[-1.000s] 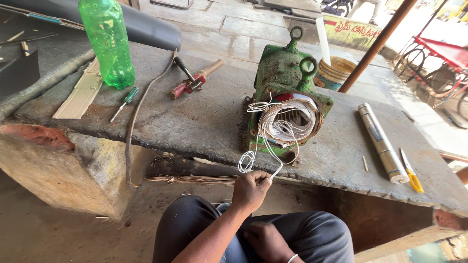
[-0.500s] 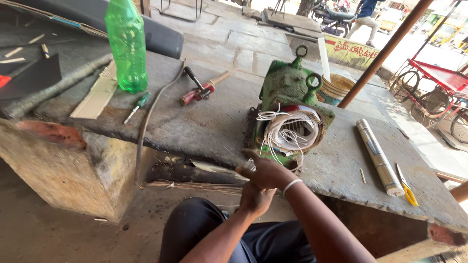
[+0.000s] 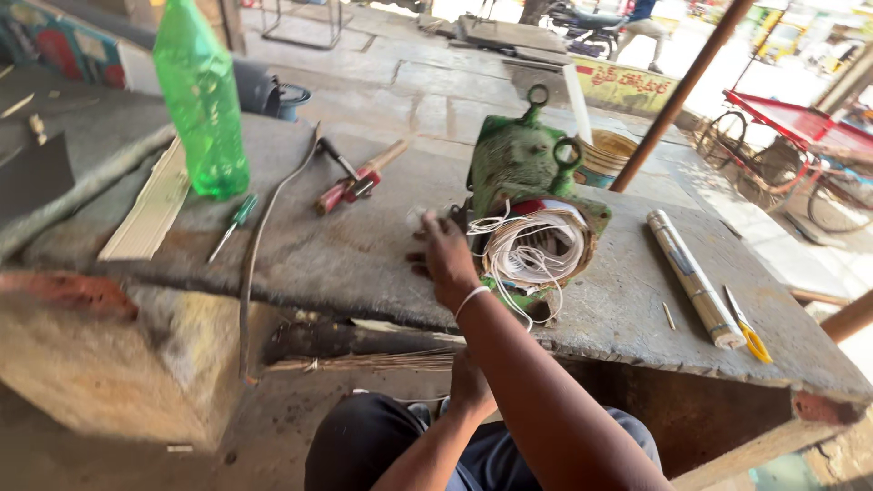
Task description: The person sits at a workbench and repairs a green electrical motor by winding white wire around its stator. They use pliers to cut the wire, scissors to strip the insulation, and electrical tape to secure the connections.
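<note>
bare arms, a thin white band on the right wrist, dark grey trousers.

Bottle, signboard and wrapped roll

A green plastic bottle stood upright at the slab's left; a yellow lettered signboard leaned on the ground behind; a printed, paper-wrapped roll lay at the right.

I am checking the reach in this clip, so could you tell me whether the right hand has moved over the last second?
Yes. The right hand rose from below the slab's front edge onto the slab, beside the green motor.
</note>
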